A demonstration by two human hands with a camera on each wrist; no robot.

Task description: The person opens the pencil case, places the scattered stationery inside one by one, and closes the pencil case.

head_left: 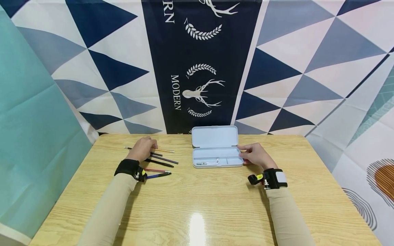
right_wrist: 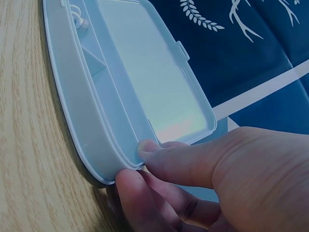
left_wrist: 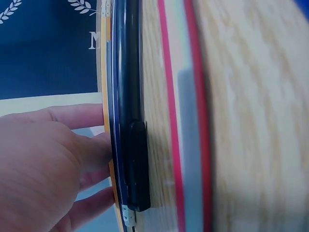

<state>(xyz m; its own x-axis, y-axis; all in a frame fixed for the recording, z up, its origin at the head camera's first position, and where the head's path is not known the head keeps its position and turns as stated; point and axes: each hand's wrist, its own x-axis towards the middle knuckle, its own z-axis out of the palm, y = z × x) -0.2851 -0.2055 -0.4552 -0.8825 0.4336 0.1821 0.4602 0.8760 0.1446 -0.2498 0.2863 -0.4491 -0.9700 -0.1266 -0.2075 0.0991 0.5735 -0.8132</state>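
Observation:
A light blue pencil case (head_left: 218, 162) lies unfolded, its lid (head_left: 214, 136) leaning back. My right hand (head_left: 257, 155) pinches the case's right end, thumb over the rim and fingers outside the wall, as the right wrist view shows. At the left, my left hand (head_left: 142, 149) reaches into a loose group of pens and pencils. Its thumb and fingers pinch a yellow pencil (head_left: 166, 150). Close beside that lie dark pencils (head_left: 164, 159) and a black pen (head_left: 160, 163); the black pen's clip (left_wrist: 140, 169) shows large in the left wrist view.
Nearer the front lie a red pencil (head_left: 157, 170) and a blue pen (head_left: 159, 175). Inside the case, a small grey-and-white item (head_left: 203, 163) rests in the front compartment, left of a divider (head_left: 226, 160). A patterned cloth (head_left: 203, 68) hangs behind the wooden table (head_left: 197, 201).

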